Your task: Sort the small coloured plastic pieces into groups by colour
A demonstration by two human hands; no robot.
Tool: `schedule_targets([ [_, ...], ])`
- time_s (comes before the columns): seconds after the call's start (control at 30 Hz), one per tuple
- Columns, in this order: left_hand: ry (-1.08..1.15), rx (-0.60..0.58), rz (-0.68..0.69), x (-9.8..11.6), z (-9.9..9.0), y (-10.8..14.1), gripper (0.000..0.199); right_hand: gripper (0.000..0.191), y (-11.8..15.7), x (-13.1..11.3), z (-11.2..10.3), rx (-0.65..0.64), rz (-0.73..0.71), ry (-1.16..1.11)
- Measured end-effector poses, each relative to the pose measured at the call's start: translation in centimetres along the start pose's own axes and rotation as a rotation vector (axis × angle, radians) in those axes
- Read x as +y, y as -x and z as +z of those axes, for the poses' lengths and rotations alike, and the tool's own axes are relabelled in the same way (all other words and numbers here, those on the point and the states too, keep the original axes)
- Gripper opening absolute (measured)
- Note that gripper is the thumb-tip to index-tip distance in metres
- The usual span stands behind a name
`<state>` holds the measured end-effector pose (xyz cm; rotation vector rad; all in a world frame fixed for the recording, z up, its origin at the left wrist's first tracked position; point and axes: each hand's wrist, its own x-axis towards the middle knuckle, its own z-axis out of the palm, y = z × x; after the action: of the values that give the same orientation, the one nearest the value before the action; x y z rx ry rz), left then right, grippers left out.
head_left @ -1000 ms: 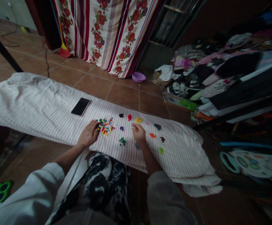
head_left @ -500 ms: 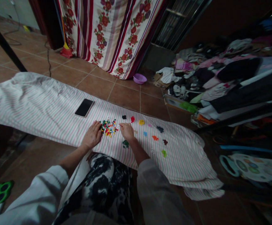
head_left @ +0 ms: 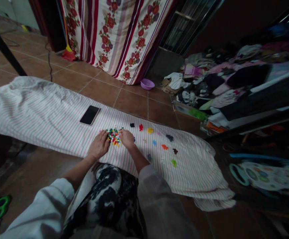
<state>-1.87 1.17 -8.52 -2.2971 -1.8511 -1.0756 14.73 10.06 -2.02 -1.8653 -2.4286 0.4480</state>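
A mixed pile of small coloured plastic pieces (head_left: 113, 137) lies on a striped cloth (head_left: 52, 114). My left hand (head_left: 99, 144) rests flat on the cloth, fingers extended, touching the pile's left edge. At the opposite edge, my right hand (head_left: 127, 138) has its fingertips pinched together among the pieces; whatever is between them is hidden. Beyond it are small single-colour heaps, among them black pieces (head_left: 132, 125), red pieces (head_left: 140, 127), yellow pieces (head_left: 150, 130), orange pieces (head_left: 164, 147) and lime green pieces (head_left: 174, 163). Grey pieces (head_left: 149, 157) sit beside my right forearm.
A phone (head_left: 90, 115) lies on the cloth left of the pile. Past the cloth's far edge, a purple bowl (head_left: 147, 84) stands on the tiled floor near a floral curtain (head_left: 119, 39). Heaped clothes (head_left: 214, 73) fill the right side. A red broom (head_left: 69, 54) leans at the back.
My right hand has moved left onto the pile. Its forearm now covers the dark green heap and uncovers the grey one. My left hand has stayed almost in place.
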Motion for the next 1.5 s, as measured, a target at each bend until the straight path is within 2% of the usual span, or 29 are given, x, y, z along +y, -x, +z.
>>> schedule_targets([
  [0.13,-0.006,-0.01,0.037,0.1,-0.2,-0.1,0.041,0.028,0.3,-1.0,1.0,0.047,-0.067,-0.083],
  [0.27,0.012,-0.01,0.023,0.3,-0.5,-0.2,0.04,0.025,0.6,-0.6,0.9,0.124,-0.119,-0.178],
  [0.4,0.056,-0.016,-0.006,0.5,-0.8,-0.3,0.043,0.025,1.5,0.2,0.5,0.191,-0.056,-0.198],
  [0.5,0.073,-0.022,-0.003,0.5,-0.9,-0.3,0.044,0.022,2.7,0.3,0.8,0.19,0.027,-0.133],
  [0.63,0.059,-0.04,-0.003,0.4,-1.0,-0.3,0.042,0.022,4.1,-0.8,1.9,0.169,0.008,-0.117],
  [0.83,-0.011,-0.08,0.101,-0.2,-1.0,-0.3,0.026,0.02,5.0,-2.6,2.8,0.223,-0.045,-0.234],
  [0.97,-0.031,-0.075,0.147,-0.5,-1.0,-0.3,0.022,0.019,5.6,-2.3,2.2,0.283,-0.092,-0.325],
  [1.1,-0.01,-0.086,0.094,-0.3,-1.2,-0.3,0.027,0.019,6.7,0.2,1.6,0.341,-0.036,-0.416],
  [1.23,-0.013,-0.098,0.05,-0.3,-1.4,-0.1,0.036,0.022,8.8,5.0,1.6,0.437,0.031,-0.509],
  [1.5,-0.064,-0.068,0.192,-0.5,-1.3,0.8,0.03,0.028,13.9,15.7,0.5,0.692,0.223,-0.417],
])
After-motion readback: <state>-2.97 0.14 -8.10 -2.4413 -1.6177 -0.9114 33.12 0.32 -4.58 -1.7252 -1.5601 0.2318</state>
